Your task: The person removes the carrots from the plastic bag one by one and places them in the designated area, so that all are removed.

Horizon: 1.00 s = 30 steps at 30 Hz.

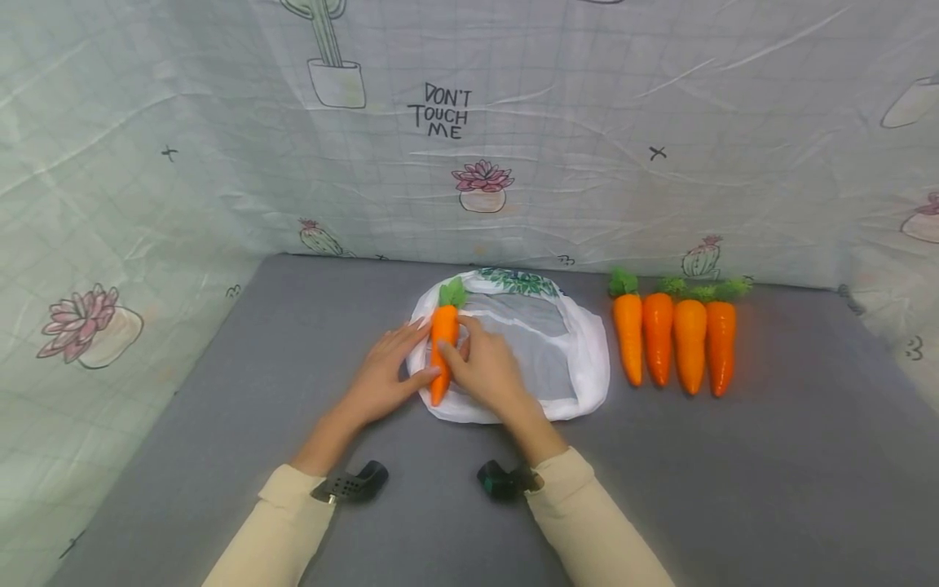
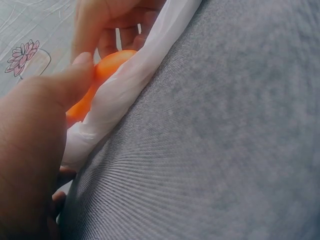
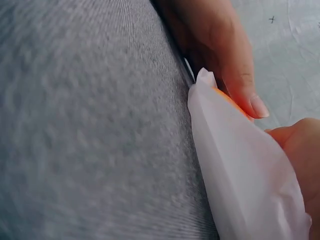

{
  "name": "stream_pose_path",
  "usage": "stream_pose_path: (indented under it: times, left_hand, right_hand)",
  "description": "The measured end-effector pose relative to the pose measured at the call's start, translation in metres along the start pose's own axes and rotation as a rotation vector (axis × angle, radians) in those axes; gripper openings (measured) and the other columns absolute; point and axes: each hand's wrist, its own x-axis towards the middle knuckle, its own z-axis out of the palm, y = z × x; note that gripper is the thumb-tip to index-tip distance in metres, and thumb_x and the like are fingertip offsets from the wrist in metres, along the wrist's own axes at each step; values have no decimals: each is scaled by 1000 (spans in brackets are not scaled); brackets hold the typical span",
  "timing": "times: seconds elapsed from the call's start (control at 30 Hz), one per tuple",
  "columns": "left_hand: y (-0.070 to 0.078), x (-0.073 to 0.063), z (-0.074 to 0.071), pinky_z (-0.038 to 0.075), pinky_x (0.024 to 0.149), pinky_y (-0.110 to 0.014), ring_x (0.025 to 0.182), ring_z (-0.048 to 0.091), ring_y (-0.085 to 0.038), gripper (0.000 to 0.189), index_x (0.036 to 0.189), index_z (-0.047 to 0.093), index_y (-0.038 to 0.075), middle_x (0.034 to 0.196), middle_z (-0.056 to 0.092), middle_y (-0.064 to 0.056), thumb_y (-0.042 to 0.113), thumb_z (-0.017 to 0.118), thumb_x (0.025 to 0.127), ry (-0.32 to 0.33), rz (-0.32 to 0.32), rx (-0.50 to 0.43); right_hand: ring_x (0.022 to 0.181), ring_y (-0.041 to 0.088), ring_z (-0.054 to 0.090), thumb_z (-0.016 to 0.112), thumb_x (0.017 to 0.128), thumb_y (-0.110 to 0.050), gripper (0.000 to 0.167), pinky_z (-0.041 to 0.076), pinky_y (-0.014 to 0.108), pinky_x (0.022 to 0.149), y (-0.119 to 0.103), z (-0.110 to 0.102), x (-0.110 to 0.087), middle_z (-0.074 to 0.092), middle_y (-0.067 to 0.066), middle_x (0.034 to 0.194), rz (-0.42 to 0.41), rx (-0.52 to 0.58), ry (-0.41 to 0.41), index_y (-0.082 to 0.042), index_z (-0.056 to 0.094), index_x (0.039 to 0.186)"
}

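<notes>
An orange toy carrot [image 1: 443,336] with a green leafy top lies along the left side of a white plastic bag [image 1: 589,359], whose mouth is spread wide. My left hand [image 1: 383,372] holds the carrot from the left, thumb across its lower part and fingers along its upper side. From the right, my right hand [image 1: 486,363] grips it with thumb and forefinger. In the left wrist view, the carrot [image 2: 111,65] shows above the bag's rolled rim [image 2: 120,87]. The bag [image 3: 240,165] hides most of it in the right wrist view.
Several more carrots [image 1: 689,346] stand in a row right of the bag, leaves toward the back. All lie on a grey cloth-covered table [image 1: 242,359]. Behind hangs a pale printed curtain [image 1: 572,163]. Dark wrist cameras [image 1: 359,481] sit on both wrists.
</notes>
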Motion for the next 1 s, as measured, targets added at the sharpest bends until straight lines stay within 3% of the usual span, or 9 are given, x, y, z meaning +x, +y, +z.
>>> stream_pose_path:
  times: [0.37,1.0]
  left_hand:
    - [0,1,1,16,113,-53,138,30,-34,57,144,42,6,149,38,-13,26,60,95,34,30,6]
    - [-2,0,1,14,113,-53,139,27,-34,61,145,40,6,151,36,-11,28,62,92,18,29,22]
  right_hand:
    - [54,13,50,59,92,-45,65,40,27,48,1,9,-2,53,-3,67,30,-54,7,-4,42,139]
    - [58,15,51,58,90,-52,72,42,29,52,-2,16,-2,52,-3,70,83,-84,21,-6,40,142]
